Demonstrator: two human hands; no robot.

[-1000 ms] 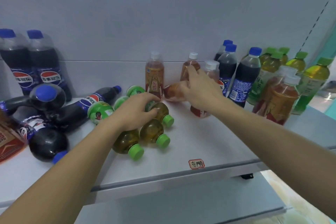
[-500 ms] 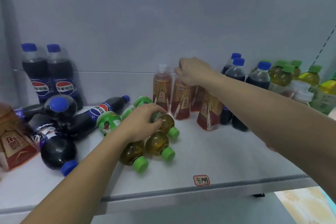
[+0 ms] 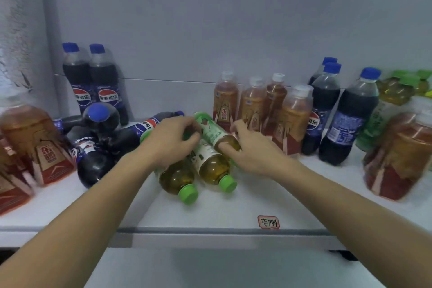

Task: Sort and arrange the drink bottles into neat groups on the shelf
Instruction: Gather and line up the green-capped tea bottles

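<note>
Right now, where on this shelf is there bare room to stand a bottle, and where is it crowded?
Free: the shelf front strip around the red sticker, between the lying green-cap bottles and the amber bottle at right. Crowded: the lying cola bottles at left and the standing amber row at the back.

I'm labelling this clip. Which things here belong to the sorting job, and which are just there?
Job: lying green tea bottles, under both hands; standing orange drink bottles; toppled cola bottles; standing cola bottles.
Just there: red shelf tag; back wall.
</note>
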